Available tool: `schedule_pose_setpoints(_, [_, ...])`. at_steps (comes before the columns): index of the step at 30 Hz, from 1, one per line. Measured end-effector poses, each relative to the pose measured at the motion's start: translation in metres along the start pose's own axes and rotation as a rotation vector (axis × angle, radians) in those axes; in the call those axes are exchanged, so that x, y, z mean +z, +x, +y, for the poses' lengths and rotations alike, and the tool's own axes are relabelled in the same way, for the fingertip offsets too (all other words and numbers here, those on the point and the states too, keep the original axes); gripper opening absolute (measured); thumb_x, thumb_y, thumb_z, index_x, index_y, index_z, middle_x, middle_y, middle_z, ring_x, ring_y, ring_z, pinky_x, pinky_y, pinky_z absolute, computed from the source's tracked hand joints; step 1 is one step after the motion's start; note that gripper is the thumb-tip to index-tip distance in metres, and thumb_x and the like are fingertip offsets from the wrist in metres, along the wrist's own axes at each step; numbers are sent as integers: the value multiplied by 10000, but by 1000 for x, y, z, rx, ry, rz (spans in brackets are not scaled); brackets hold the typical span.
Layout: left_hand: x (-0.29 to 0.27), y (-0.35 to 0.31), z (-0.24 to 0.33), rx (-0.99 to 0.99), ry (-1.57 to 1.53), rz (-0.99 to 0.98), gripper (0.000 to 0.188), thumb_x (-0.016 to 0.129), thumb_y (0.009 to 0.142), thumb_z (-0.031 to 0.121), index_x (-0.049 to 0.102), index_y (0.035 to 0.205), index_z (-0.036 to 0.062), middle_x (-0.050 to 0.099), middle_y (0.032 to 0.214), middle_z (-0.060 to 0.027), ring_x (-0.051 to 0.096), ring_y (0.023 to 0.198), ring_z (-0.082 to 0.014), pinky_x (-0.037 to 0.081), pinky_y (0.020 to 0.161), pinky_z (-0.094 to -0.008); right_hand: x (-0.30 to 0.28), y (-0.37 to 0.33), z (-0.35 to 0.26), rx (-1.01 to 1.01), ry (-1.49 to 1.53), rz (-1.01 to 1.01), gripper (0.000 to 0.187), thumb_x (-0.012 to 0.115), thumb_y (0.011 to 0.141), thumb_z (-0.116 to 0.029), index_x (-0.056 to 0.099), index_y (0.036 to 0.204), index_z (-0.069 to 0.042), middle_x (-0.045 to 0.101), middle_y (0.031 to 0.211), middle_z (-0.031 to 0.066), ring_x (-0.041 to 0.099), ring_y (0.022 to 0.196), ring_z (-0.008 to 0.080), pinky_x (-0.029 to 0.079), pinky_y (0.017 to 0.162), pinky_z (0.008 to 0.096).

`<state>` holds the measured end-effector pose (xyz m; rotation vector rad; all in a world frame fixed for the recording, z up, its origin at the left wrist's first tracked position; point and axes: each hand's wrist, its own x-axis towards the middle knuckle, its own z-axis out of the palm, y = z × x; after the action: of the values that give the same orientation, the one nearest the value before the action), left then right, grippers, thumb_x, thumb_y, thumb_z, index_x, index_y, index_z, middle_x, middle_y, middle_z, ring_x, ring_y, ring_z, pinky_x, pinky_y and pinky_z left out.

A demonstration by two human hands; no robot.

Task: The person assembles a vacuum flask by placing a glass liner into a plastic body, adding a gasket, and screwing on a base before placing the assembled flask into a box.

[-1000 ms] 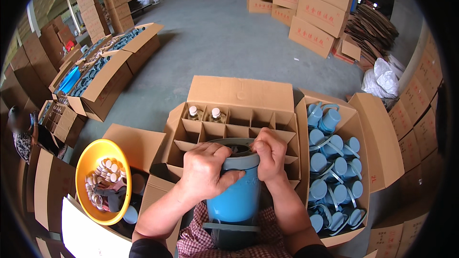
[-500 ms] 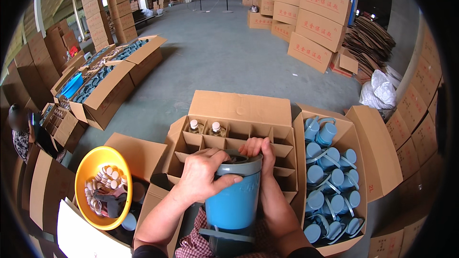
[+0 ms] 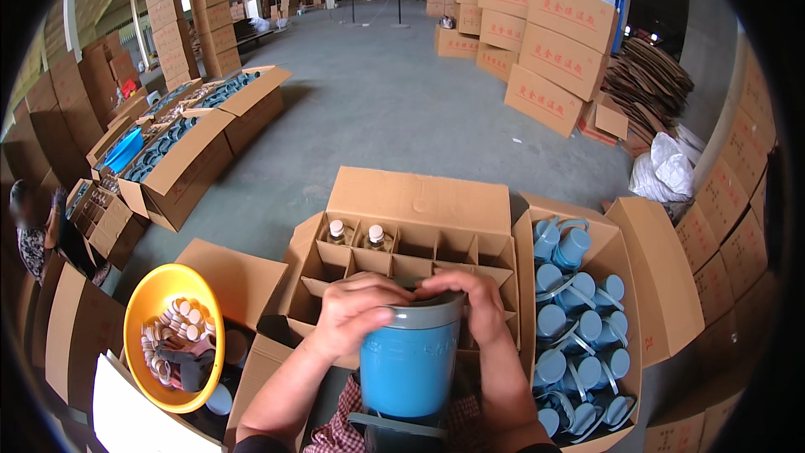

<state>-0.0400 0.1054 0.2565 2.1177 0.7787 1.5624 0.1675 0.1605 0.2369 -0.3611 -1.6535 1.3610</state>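
In front of me stands a light-blue flask body (image 3: 408,369) with a grey-blue collar (image 3: 423,316) round its top. My left hand (image 3: 356,309) is closed on the collar from the left, its thumb along the outer side and its fingers over the top. From the right, my right hand (image 3: 471,295) presses on the rim with curved fingers bent over it. Both sets of fingertips meet above the mouth and partly hide it. A grey-blue strip like a handle (image 3: 398,426) crosses low in front of the body, over red checked cloth (image 3: 340,426).
A divided carton (image 3: 419,189) behind the flask holds two clear bottles with white caps. At right, another carton (image 3: 656,273) is full of blue flask parts. A yellow basin (image 3: 134,344) with caps stands left. Farther left, a person (image 3: 38,235) is beside more cartons.
My right hand has uncurled from a fist-like grip and now lies flatter over the rim. The left hand's fingers have slid further across the top. The blue flask body stays in place.
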Motion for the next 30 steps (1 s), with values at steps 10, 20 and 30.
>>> schedule_pose_setpoints(10, [51,46,49,-81,554,-238,285,639,783,313,655,836,33,670,852,-150,662,780,-265,532,697,-372,-9,3,59,-61,527,13,793,239,918,-622,635,994,61,622,1086,227,533,1126,341,381,995,434])
schedule_pose_setpoints(20, [8,27,11,-278,-105,-159,220,581,841,181,665,882,-18,661,812,-138,647,722,-234,510,674,-309,-31,-4,27,-87,102,40,685,329,936,-526,672,854,61,624,1069,244,580,1053,308,413,947,405])
schedule_pose_setpoints(30, [10,5,4,-19,-140,-68,272,606,849,245,659,874,-20,653,868,-173,632,834,-308,504,733,-359,-29,-12,45,-120,85,-1,641,215,939,-416,631,783,46,639,928,208,580,963,357,373,969,483])
